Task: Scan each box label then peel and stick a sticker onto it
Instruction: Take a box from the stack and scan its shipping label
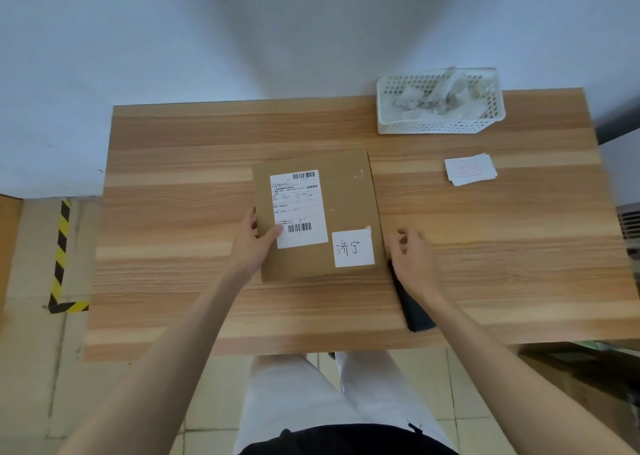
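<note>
- A flat cardboard box [318,215] lay on the wooden table [173,164] in front of me, roughly at the middle of the tabletop and turned slightly askew.
- Its printed shipping label [298,209] sat on the left half of the top face, with one barcode near the far edge and another near the close edge.
- A white square sticker [353,248] with handwritten characters was on the box's near right corner, just beside the label; its far right corner looked slightly lifted.
- My left hand [254,243] held the box by its left edge, the thumb lying on top and touching the label's lower left corner, the other fingers curled over the side.
- My right hand [414,257] hovered just off the box's right edge, fingers loosely curled and gripping nothing, not touching the cardboard.
- A dark handheld scanner [414,305] lay on the table beneath my right wrist, partly hidden by it, close against the box's near right corner.
- A small stack of sticker sheets [470,169] rested well apart on the right side of the table.
- A white plastic basket [440,126] holding crumpled paper scraps stood at the far right edge.
- Black-and-yellow hazard tape [62,247] marked the floor left of the table.
</note>
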